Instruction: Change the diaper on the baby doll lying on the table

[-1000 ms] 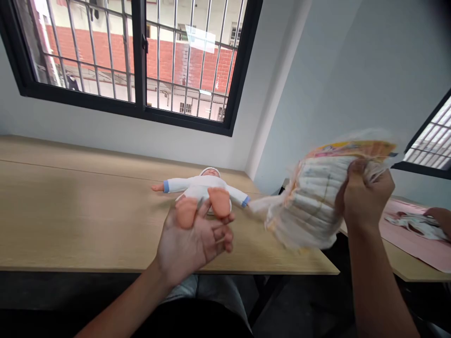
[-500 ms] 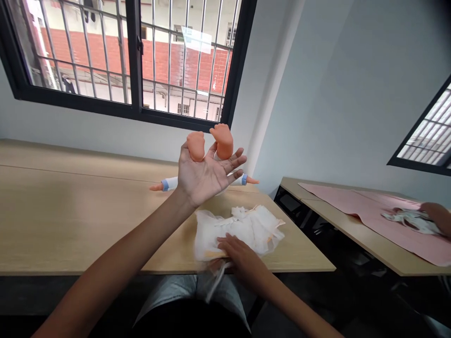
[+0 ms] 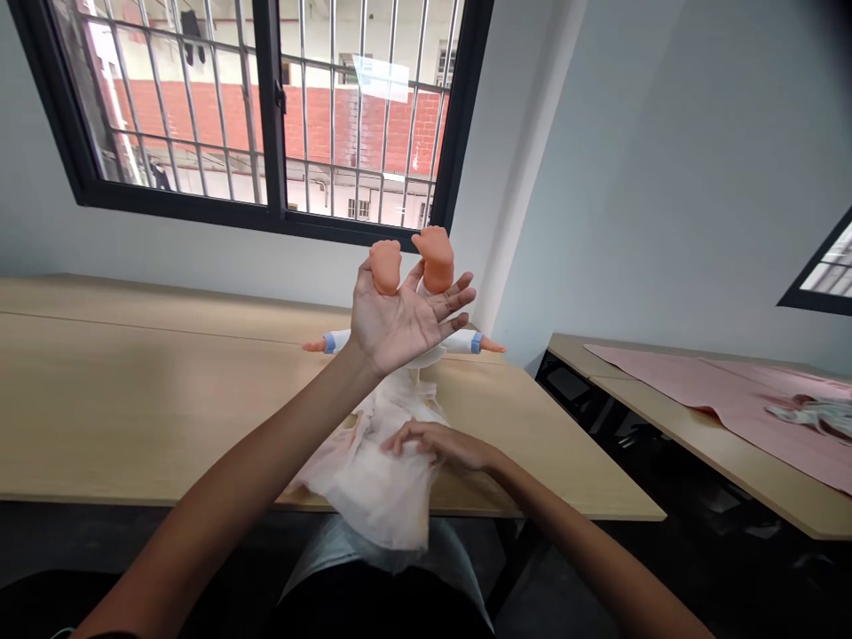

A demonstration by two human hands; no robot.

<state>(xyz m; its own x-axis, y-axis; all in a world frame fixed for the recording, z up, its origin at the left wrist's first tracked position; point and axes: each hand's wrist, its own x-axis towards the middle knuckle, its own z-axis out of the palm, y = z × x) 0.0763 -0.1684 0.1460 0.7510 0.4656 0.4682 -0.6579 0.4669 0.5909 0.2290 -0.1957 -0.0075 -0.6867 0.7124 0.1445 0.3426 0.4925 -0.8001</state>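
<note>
My left hand [image 3: 407, 321] is raised over the table, palm toward me, gripping a doll by its legs. The doll's bare feet [image 3: 436, 257] stick up above my palm. Behind my wrist lie the doll's outstretched arms in white sleeves with blue cuffs [image 3: 477, 343]; its body is mostly hidden. Below, my right hand [image 3: 443, 442] has its fingers bent onto a sheer white doll's dress [image 3: 390, 497]. The cloth is blurred by motion and hangs over the table's front edge.
The light wooden table [image 3: 133, 390] runs along the wall under a barred window [image 3: 276, 115]. To the right, a second table [image 3: 599, 377] bears a pink cloth [image 3: 706, 390] with a crumpled pale fabric piece [image 3: 816, 415] on it.
The white dress has shifted left and toward me, spreading out and dropping over the edge. My right hand has moved slightly up with it. The left hand still holds up the doll's legs.
</note>
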